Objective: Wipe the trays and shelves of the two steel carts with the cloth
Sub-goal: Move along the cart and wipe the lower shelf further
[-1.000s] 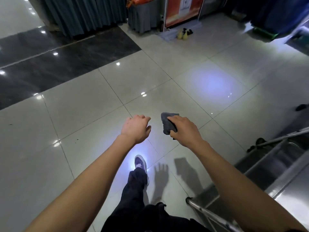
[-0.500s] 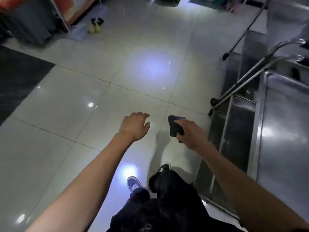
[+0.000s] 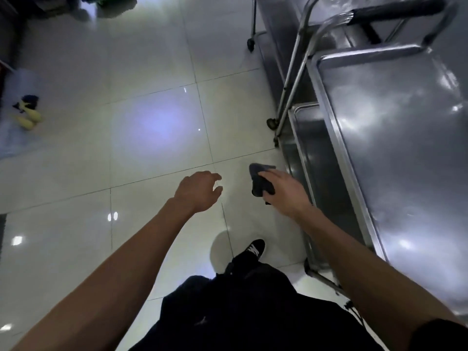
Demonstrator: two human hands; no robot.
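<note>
Right hand [image 3: 286, 192] gripped bunched dark cloth [image 3: 260, 182] above floor [image 3: 126, 72], just beside lower shelf [image 3: 319, 158] of near steel cart [image 3: 298, 62]. Left hand [image 3: 198, 191] held nothing, fingers loosely curled. Cloth touched no steel. Top tray [image 3: 405, 153] showed smeared glare; wiping judged not yet begun. Second cart [image 3: 276, 26] beyond.

Glossy tiled floor [image 3: 141, 72], steel cart [image 3: 395, 153] on casters, yellow slippers [image 3: 27, 117]

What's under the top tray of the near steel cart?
Under the top tray, a lower steel shelf shows along the left edge, bare where visible. The rest is hidden by the tray.
</note>
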